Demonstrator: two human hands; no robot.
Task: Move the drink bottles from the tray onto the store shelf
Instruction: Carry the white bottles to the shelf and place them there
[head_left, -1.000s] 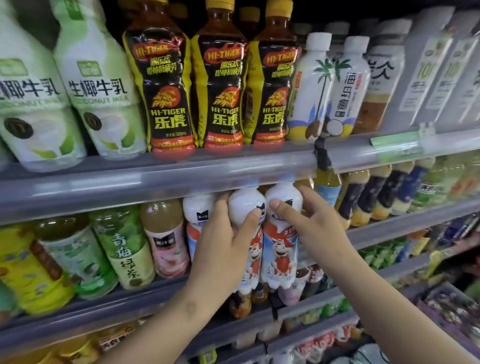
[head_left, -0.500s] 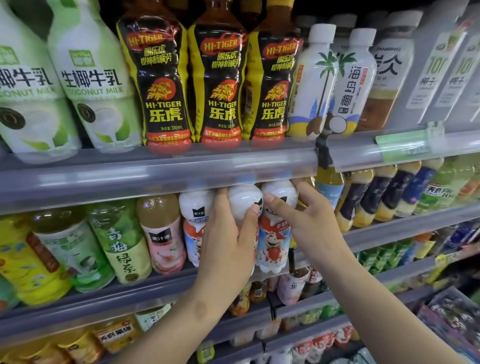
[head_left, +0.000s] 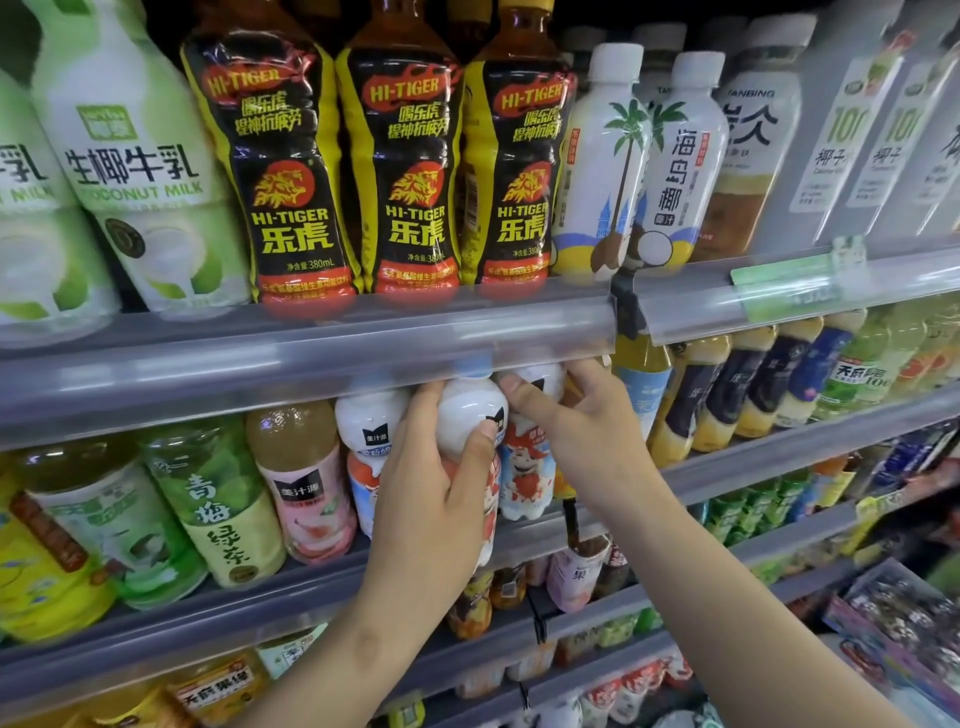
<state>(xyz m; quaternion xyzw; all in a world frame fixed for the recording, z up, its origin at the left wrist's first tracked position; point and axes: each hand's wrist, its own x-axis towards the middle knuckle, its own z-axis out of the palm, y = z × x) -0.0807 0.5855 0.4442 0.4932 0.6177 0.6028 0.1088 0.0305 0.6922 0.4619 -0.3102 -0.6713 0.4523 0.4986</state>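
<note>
A white bottle (head_left: 470, 415) was gripped by the left hand (head_left: 431, 483), its fingers wrapped round the body and the thumb pressed on the shoulder. The bottle was held upright at the front of the shelf (head_left: 291, 587), its cap hidden behind the price rail (head_left: 311, 353) just above the hands. Whether its base was already resting on the shelf could not be told, since it was covered by the left hand.

The right hand (head_left: 582, 431) was laid on a second white bottle (head_left: 524, 467), just right of the first and touching it. The forefinger was stretched toward the first bottle's shoulder and the other fingers were curled behind the neck. It looked more like a steadying touch than a full grip.

To the left of the left hand a third white bottle (head_left: 369, 441) was already in the row, with a pink bottle (head_left: 306, 483) beyond it.

The step was judged to be the seating of the held bottle in the gap between its neighbours. It would best be done with the bottle kept vertical and the cap kept clear of the rail. The right-hand neighbour should be held back so it was not tipped. The base should be pushed in level, and the grip released only once the bottle stood firm. The tray was not in view
</note>
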